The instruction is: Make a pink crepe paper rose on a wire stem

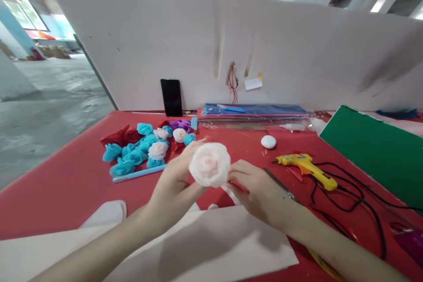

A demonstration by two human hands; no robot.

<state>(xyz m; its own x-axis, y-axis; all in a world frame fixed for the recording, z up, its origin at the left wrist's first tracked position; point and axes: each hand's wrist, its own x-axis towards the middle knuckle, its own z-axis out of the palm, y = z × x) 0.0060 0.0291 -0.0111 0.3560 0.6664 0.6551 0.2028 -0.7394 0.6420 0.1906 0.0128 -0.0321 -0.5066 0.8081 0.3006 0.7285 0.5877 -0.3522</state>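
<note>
A pale pink paper rose (210,164) faces me, held up between my two hands above the red table. My left hand (180,178) is closed around its left side and underside, with the fingers partly behind the bloom. On the other side, my right hand (254,187) has its thumb and fingertips pinched together at the rose's right edge. The bloom hides the stem or base and the exact contact of the fingertips. Below my wrists lies a large pale pink paper sheet (211,246), with cut white petal pieces (107,213) on its left.
Finished blue, red, purple and pink paper roses (135,156) cluster at the left behind a blue stick (139,174). A yellow glue gun (307,167) with a black cord lies right, near scissors (280,183) and a green board (373,154). A phone (171,98) leans on the white partition.
</note>
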